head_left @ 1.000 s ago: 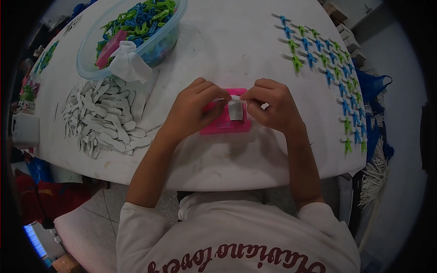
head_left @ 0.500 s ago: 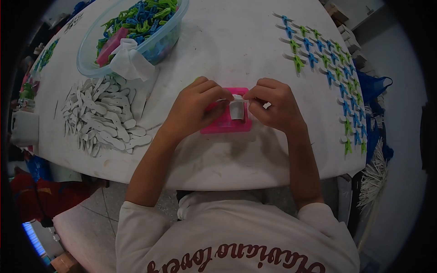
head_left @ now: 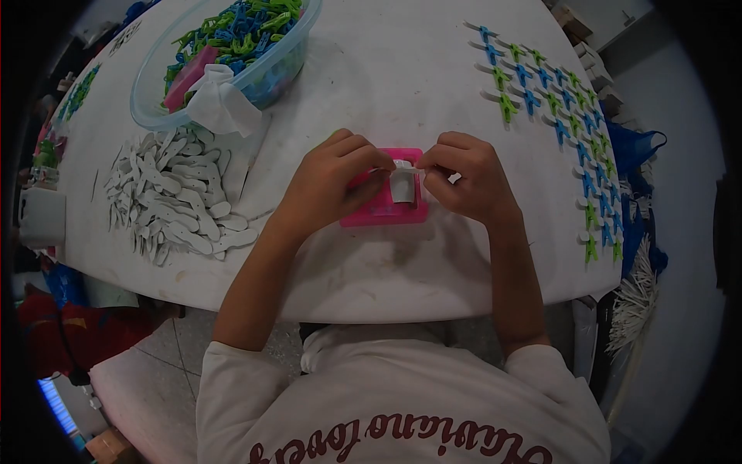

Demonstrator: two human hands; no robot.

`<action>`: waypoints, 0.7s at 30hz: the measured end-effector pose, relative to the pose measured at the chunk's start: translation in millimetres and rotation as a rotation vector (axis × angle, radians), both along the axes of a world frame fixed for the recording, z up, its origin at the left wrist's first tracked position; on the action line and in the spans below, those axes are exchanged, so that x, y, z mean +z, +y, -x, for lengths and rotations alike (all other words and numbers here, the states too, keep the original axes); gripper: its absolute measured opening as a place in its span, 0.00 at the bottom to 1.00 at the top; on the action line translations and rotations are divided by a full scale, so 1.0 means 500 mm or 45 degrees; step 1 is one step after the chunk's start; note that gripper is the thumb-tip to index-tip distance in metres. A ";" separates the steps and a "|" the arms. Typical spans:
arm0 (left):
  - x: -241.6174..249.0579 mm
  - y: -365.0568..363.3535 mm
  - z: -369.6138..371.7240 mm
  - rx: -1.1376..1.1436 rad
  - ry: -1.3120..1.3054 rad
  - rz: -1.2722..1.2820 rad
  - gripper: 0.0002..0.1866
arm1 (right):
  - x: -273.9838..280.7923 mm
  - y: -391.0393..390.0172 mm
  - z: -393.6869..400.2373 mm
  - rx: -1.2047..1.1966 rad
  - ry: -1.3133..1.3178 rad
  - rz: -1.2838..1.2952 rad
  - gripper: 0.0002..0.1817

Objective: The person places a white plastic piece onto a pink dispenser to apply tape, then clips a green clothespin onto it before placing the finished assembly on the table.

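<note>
Over a small pink plastic tray, both hands work with pinched fingers. My left hand is closed at one end of a narrow white strip, thumb and forefinger pressed together. Its other end is between the fingertips of my right hand. Just below the strip, a pale grey-white curved piece sits in the tray's opening. My left fingers cover the tray's left part.
Left of the hands lies a heap of flat white strap-like pieces. A clear blue basin behind it holds green and blue clips. Rows of clips with white pieces lie along the right. A red garment shows at lower left.
The fingertips have shifted slightly apart, and the narrow white strip between them shows straighter. The tray and everything around it stay in place.
</note>
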State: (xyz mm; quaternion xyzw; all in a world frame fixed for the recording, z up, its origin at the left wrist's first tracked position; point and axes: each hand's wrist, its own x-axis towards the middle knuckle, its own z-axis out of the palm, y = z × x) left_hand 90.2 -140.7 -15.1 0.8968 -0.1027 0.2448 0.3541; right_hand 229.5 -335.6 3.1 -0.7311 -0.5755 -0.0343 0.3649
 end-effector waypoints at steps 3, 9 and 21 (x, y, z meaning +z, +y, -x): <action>-0.001 -0.001 0.000 0.005 -0.002 0.011 0.14 | 0.000 0.000 0.000 -0.005 -0.002 0.001 0.02; 0.000 -0.001 0.000 0.004 0.001 0.017 0.13 | 0.000 -0.001 0.000 -0.006 0.020 0.009 0.03; -0.002 0.000 0.001 0.011 0.005 0.002 0.15 | 0.000 -0.001 -0.001 0.002 0.000 -0.002 0.03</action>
